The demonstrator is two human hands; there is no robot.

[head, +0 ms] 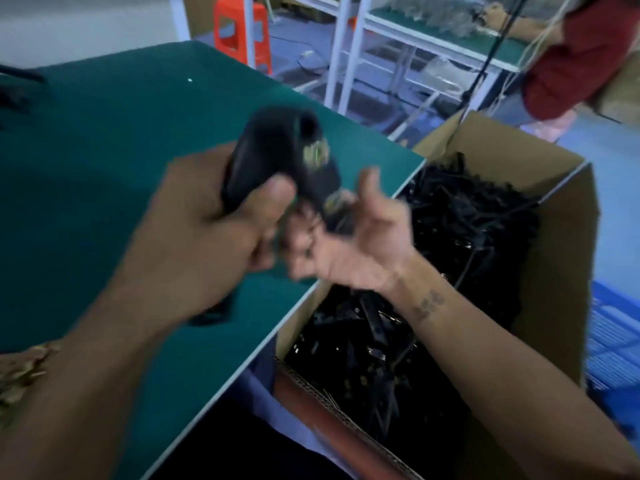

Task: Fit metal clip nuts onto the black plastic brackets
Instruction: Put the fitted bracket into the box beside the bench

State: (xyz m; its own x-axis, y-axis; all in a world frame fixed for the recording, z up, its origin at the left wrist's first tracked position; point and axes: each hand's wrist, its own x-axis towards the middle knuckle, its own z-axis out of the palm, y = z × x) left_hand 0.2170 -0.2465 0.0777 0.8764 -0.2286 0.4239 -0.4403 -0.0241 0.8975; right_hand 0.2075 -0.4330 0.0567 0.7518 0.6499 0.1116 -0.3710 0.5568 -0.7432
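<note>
Green matting covers the worktop (pixel 104 168), whose white-edged corner runs diagonally past an open brown cardboard box (pixel 554 271) standing just beside it on the right. Above that edge, the left hand (pixel 207 237) grips a curved black plastic bracket (pixel 277 157), fingers and thumb curled round its lower part, so this grip is closed on the piece; the bracket's upper end rises blurred above the knuckles and shows a round dark opening. A small brassy metal clip nut (pixel 316 154) sits on the bracket's upper right face, and a second metallic glint (pixel 335 199) shows lower down, near the right hand, though blur hides what exactly it is. The right hand (pixel 349 240) is turned palm up just beside the bracket's lower end, thumb raised and fingers loosely spread; its grip is open, and motion blur makes it unclear whether the fingertips touch the bracket. Beneath the right forearm, the box holds a heap of loose black plastic brackets (pixel 467 216), several carrying small metal pieces. A pile of brassy metal clip nuts (pixel 20 372) lies at the left edge on the worktop, partly behind the left forearm. Farther off stand an orange plastic stool (pixel 242 29), a white-framed bench (pixel 346 46), a blue plastic crate (pixel 613 341) at the right, and a person in a dark red top (pixel 581 53).
</note>
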